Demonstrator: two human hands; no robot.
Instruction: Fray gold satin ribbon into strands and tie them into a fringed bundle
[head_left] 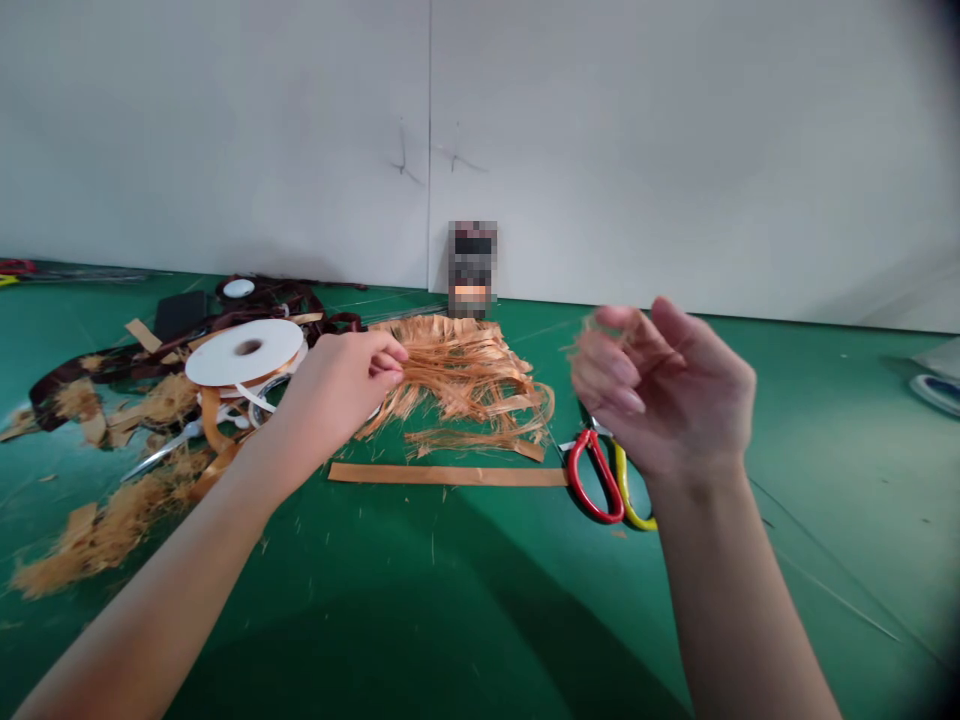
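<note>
My left hand (349,375) is closed in a pinch at the left end of a bundle of frayed tan ribbon (457,375), whose loose strands spread to the right over the green table. Raised to the right, my right hand (667,385) is curled, with a wisp of tan threads (589,340) at its fingertips. Below it lie scissors (596,480) with one red and one yellow handle, their blades mostly hidden. A flat, uncut-looking strip of tan ribbon (450,475) stretches left from the scissors. Another partly frayed piece (476,440) rests just above that strip.
Left of my hand sit a white ribbon spool (244,355), dark brown ribbon (56,390) and heaps of tan fluff (112,530). A pointed metal tool (161,450) lies among them. A white wall (675,150) borders the green table (360,620) at the back, with a blurred-out object (472,270) against it.
</note>
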